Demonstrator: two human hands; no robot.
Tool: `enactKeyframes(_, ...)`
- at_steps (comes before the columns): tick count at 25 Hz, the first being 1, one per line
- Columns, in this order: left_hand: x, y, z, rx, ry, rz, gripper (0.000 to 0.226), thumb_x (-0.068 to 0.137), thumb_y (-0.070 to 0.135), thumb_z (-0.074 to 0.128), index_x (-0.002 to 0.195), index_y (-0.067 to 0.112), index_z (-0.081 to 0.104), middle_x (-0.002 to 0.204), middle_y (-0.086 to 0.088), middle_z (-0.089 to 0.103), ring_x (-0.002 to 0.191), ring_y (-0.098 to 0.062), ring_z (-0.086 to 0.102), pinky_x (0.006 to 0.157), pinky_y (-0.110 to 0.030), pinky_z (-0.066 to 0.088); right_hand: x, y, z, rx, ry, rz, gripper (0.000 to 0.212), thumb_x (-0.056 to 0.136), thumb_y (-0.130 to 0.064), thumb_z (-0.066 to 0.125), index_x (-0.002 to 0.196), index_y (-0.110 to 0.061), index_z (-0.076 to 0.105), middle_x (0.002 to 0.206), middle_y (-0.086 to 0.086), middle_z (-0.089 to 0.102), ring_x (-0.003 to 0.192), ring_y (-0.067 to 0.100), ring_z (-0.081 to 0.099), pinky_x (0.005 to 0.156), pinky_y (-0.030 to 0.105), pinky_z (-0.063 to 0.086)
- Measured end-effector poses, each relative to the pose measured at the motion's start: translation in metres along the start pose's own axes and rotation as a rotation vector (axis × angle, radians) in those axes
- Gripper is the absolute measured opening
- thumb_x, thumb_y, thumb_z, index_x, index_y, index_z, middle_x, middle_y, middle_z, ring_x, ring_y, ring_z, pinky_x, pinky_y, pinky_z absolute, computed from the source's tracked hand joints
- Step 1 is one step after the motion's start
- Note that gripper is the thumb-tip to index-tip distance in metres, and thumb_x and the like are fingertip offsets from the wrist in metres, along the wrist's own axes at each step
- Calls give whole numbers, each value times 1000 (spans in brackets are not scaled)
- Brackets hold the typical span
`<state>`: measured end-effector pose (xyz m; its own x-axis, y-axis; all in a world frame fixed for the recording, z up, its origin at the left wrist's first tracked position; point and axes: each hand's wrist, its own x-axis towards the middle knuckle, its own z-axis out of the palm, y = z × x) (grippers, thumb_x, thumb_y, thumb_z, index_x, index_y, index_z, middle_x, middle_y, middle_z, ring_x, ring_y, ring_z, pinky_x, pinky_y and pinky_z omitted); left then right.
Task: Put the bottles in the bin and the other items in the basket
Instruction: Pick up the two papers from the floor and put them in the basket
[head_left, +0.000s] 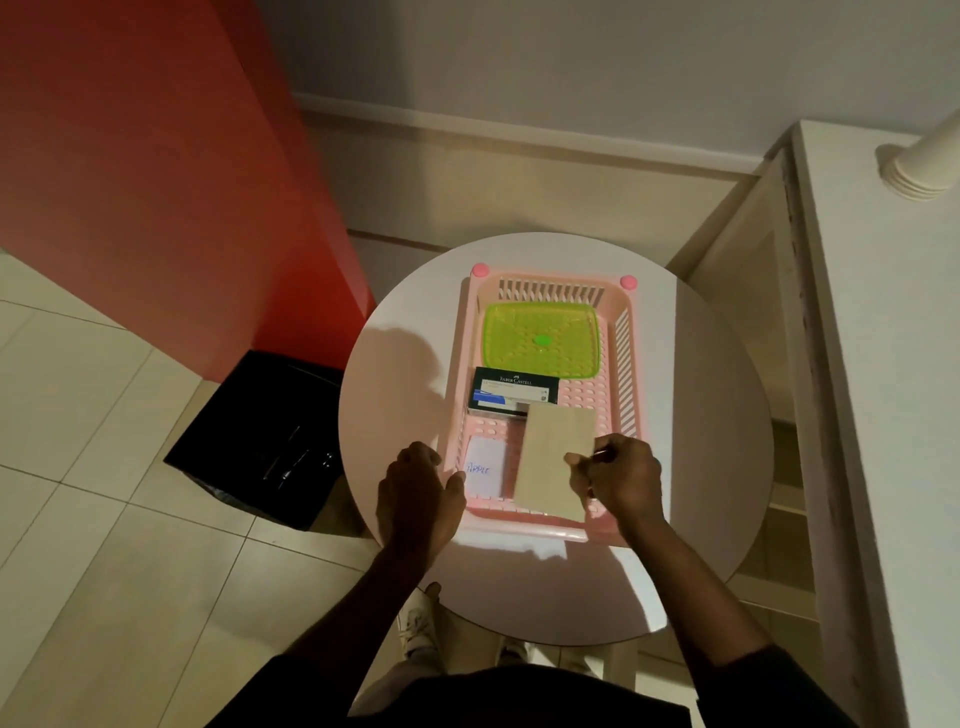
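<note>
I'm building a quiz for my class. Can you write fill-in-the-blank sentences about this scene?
The basket on the round table is ____ in colour.
The white note inside it reads ____.
The ____ hand pinches the beige card.
The black bin stands on the ____.
Missing words: pink; APPLE; right; floor.

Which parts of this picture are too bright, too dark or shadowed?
Head view: strong light whitens the table and the basket rim; a soft shadow lies left of it; the black bin is nearly too dark to see inside.
</note>
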<state>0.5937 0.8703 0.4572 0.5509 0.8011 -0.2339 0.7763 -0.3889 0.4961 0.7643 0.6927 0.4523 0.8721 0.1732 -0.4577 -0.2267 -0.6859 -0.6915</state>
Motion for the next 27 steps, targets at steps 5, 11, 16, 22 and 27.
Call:
enactKeyframes(5, -1, -23, 7, 61, -79, -23, 35, 97, 42, 71, 113, 12, 62, 113, -2, 75, 94, -17, 75, 82, -31, 62, 37, 13, 2, -333, 35, 61, 22, 83, -15, 83, 104, -9, 76, 99, 9, 77, 85, 27, 72, 77, 37, 60)
enactKeyframes(11, -2, -24, 10, 46, -93, -23, 35, 97, 42, 71, 115, 12, 65, 112, -2, 78, 94, -17, 77, 70, -22, 52, 47, 13, 20, -430, -85, 123, 36, 82, -19, 87, 111, -3, 73, 104, 14, 77, 92, 33, 75, 90, 43, 61)
enactKeyframes(16, -1, -25, 11, 41, -86, -59, 34, 97, 45, 70, 111, 14, 65, 107, 1, 78, 89, -15, 76, 74, -25, 58, 41, 17, 34, -427, -86, 114, 33, 86, -15, 82, 113, 1, 72, 106, 14, 76, 97, 32, 73, 89, 39, 59)
enactKeyframes(22, -2, -24, 15, 79, -64, -43, 33, 96, 46, 71, 104, 14, 67, 98, 3, 76, 79, -13, 73, 78, -29, 61, 16, 15, 39, -521, 13, -76, 31, 103, -29, 56, 120, -4, 62, 116, 14, 70, 106, 32, 68, 94, 40, 55)
enactKeyframes(27, -2, -23, 18, 112, -68, -12, 30, 97, 43, 71, 100, 14, 64, 86, 3, 72, 70, -12, 69, 73, -33, 62, 2, 11, 34, -609, 43, -116, 51, 103, -40, 54, 143, -9, 45, 136, 13, 61, 119, 31, 64, 102, 42, 55)
